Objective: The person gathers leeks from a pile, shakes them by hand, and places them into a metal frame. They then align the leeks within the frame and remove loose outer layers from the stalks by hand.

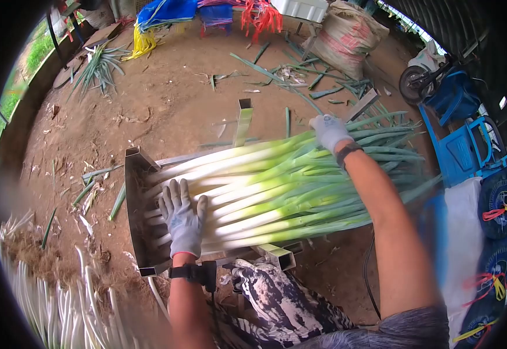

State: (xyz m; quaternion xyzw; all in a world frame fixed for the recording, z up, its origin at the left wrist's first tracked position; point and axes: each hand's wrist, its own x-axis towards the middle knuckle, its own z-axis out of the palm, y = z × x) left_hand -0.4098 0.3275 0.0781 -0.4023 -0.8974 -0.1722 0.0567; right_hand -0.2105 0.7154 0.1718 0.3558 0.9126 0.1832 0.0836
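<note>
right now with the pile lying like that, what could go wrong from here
No tie shows around the long green onions, so they might roll apart if the left hand, spread flat on them, lifts. The leaf ends fan out loosely beyond the right hand and could bend or snag. Scattered leaf scraps on the ground may be slippery underfoot.

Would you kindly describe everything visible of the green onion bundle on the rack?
The green onion bundle lies along the metal rack, smooth white stalks toward the dark end plate, turning pale green midway, then darker, loosely fanned leaves. No tie shows. The gloved left hand lies flat on the stalks; the gloved right hand is at the leaves' upper edge.
</note>
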